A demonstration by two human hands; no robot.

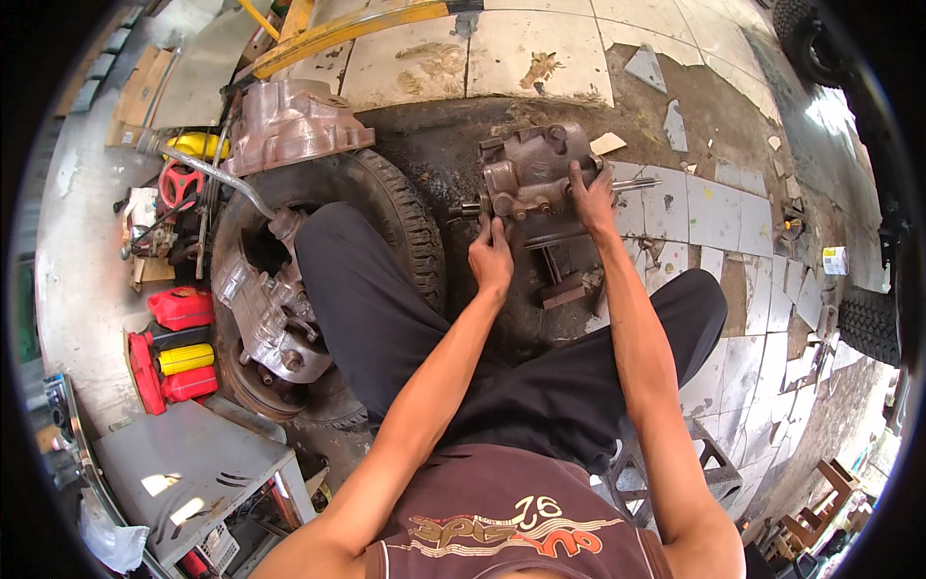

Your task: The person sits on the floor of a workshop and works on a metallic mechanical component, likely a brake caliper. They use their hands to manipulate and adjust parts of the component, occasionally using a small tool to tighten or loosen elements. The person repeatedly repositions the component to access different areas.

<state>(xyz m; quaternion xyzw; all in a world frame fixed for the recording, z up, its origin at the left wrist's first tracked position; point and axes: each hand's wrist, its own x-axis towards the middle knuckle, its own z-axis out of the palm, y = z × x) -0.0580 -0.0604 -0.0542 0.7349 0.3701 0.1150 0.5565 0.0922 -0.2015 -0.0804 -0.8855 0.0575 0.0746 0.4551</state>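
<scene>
In front of me a greasy metal gearbox [536,166] sits over a metal stand [560,289]. Splined shafts stick out of it on both sides; the longer shaft [637,183] points right. My left hand [491,259] grips the near left corner, close to the short shaft end. Around the right side of the casing, my right hand [591,198] has its fingers curled, thumb on top. The fingertips of both hands are partly hidden by the casing.
At my left lies a big tyre [410,222] bearing a bell-shaped metal housing [289,125] and a silver casting [275,318]. Beyond are a red tool case [183,309] and a grey metal table [183,454]. A yellow beam [352,37] crosses the far floor; broken tiles [743,217] lie right.
</scene>
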